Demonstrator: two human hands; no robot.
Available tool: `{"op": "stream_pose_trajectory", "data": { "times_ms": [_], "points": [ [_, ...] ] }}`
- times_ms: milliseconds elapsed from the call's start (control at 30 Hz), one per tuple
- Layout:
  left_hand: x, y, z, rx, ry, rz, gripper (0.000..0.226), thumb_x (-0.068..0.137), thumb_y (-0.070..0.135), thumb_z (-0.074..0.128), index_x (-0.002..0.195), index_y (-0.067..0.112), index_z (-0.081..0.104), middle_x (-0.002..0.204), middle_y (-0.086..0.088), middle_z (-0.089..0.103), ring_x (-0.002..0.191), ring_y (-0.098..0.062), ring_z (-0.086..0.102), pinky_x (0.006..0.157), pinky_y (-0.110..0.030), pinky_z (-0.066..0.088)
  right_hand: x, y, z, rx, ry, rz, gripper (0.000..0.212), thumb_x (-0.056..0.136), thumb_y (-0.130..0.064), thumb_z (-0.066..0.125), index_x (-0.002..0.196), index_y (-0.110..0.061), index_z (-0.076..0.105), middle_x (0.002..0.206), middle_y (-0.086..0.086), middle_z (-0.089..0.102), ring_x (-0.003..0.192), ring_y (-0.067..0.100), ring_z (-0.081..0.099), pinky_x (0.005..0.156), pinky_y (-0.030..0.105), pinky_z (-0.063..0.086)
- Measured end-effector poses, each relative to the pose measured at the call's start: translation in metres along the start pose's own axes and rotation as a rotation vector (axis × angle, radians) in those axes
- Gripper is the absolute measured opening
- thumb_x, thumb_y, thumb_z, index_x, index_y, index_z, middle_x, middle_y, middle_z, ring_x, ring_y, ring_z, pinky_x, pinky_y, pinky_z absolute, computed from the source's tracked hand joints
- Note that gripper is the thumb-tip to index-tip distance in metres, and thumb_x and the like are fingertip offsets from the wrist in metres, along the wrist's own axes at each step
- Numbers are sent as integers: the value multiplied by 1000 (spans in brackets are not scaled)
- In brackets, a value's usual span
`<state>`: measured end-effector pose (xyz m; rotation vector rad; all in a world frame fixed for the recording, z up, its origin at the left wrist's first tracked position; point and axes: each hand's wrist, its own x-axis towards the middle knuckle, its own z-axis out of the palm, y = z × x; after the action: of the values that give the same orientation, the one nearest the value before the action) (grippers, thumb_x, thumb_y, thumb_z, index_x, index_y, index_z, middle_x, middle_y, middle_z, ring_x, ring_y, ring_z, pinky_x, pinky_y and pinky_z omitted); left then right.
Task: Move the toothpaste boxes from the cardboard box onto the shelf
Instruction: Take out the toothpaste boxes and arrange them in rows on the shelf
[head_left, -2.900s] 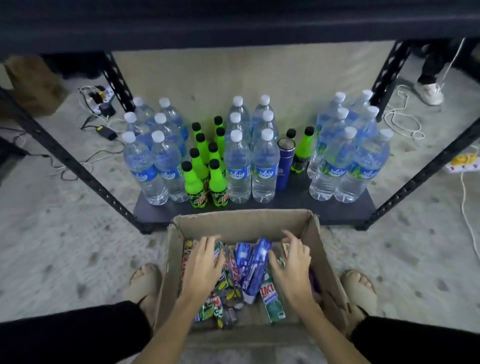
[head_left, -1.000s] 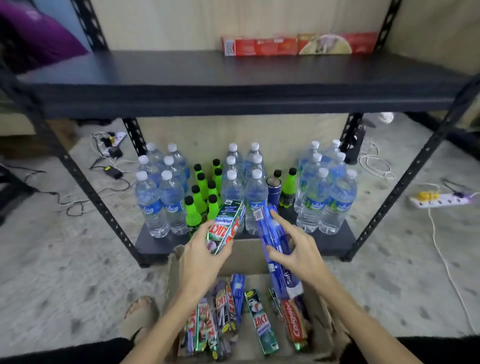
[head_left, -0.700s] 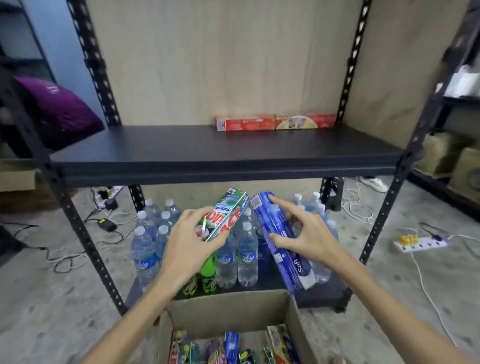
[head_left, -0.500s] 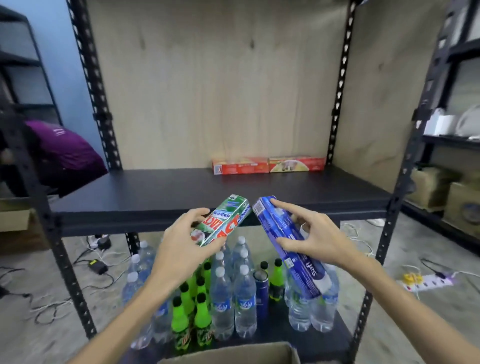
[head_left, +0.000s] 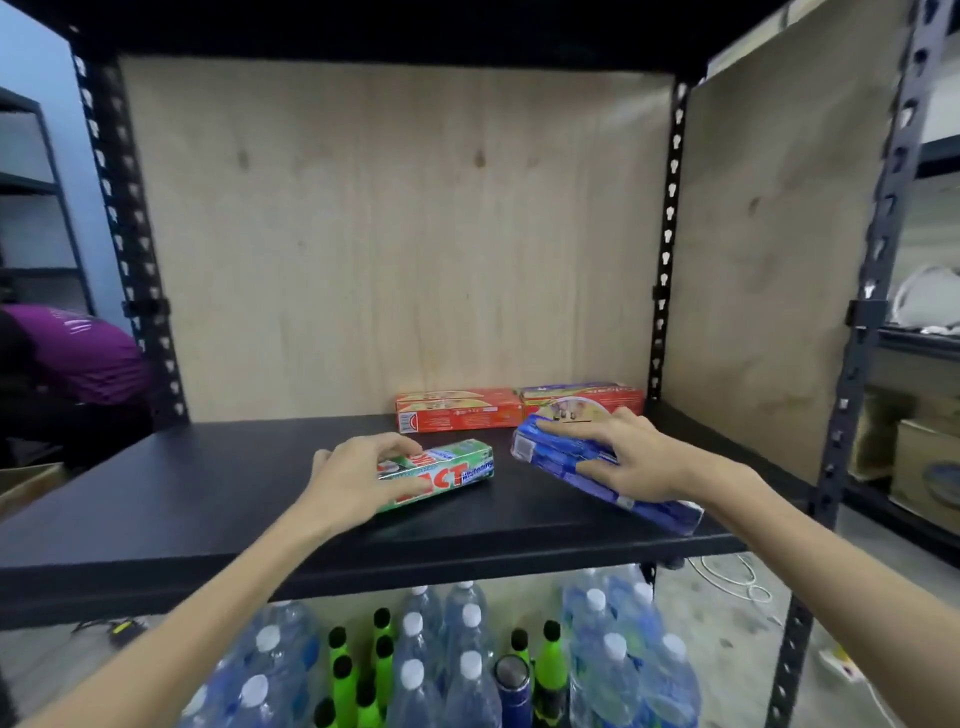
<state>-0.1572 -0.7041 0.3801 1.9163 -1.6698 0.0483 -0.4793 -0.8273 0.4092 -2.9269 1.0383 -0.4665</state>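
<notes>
Both my hands are over the black shelf (head_left: 218, 499). My left hand (head_left: 353, 480) grips a green and red toothpaste box (head_left: 452, 470) that lies on the shelf near its middle. My right hand (head_left: 631, 460) holds a long blue toothpaste box (head_left: 550, 452), which lies slanted with its near end at the shelf's front edge. Two red toothpaste boxes (head_left: 460, 410) (head_left: 582, 397) lie end to end against the plywood back wall. The cardboard box is out of view.
Below the shelf stand several water bottles (head_left: 470, 680) and green bottles (head_left: 343, 686) on the lower level. Black slotted uprights (head_left: 665, 234) frame the bay. A person in purple (head_left: 78, 358) crouches at the left. Cardboard boxes (head_left: 924, 467) sit on a rack at the right.
Both hands rose from the cardboard box with one toothpaste box each and brought them down onto the shelf. My view lifted from the floor to shelf height.
</notes>
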Motion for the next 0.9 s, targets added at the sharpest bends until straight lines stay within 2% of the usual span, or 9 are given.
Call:
{"op": "stream_pose_trajectory", "data": {
  "times_ms": [100,233,300,400,533,633,733,800,900],
  "points": [
    [23,-11,12,53,-21,18,41,84,58,71,122,49,59,128,20,64,121,-9,55,104,-42,26,20,18,14,-50,-9,47,61,103,-31,50,144,-67,24,157,-8,36,129,19,27,115,45,21],
    [50,-21,30,87,-23,72,35,90,55,66,121,56,50,132,14,60,117,-5,46,99,-35,21,43,44,33,4,3,81,65,104,-22,46,138,-73,25,159,-9,34,123,15,26,106,39,18],
    [65,-23,39,109,-15,121,35,93,51,64,125,53,52,132,14,57,116,0,40,97,-31,18,55,55,39,75,7,96,68,105,-19,44,132,-79,26,157,-10,35,123,11,23,104,37,15],
    [90,-23,53,134,25,184,38,93,49,63,130,50,54,140,17,51,128,-9,39,102,-36,22,71,69,48,98,31,99,69,104,-14,43,135,-74,29,157,-16,34,137,14,20,106,40,12],
    [116,-20,74,129,61,187,40,92,53,63,132,49,56,135,11,42,133,-17,31,112,-37,21,89,86,61,118,106,94,73,101,-5,42,133,-71,36,149,-21,33,133,14,21,102,40,17],
    [129,-18,86,125,90,229,42,93,52,62,134,48,56,130,10,41,131,-16,29,110,-34,20,100,101,69,189,140,116,65,102,-15,48,131,-73,39,139,-17,32,131,15,21,98,37,16],
    [138,-20,93,129,122,242,43,93,53,61,136,49,55,127,11,43,127,-15,32,107,-32,22,106,111,74,204,177,136,49,97,-43,58,134,-69,40,137,-13,33,129,12,20,99,36,14],
    [141,-22,96,134,147,259,45,92,59,57,136,49,55,123,12,44,124,-13,35,109,-33,26,109,113,76,199,200,146,52,94,-51,60,137,-69,37,132,-11,33,123,9,20,98,34,13],
    [143,-23,96,146,154,259,55,84,64,47,136,48,54,122,15,45,122,-11,38,108,-34,27,115,114,79,171,238,168,62,93,-54,61,144,-66,27,133,-7,31,125,12,22,97,33,13]
  ]
}}
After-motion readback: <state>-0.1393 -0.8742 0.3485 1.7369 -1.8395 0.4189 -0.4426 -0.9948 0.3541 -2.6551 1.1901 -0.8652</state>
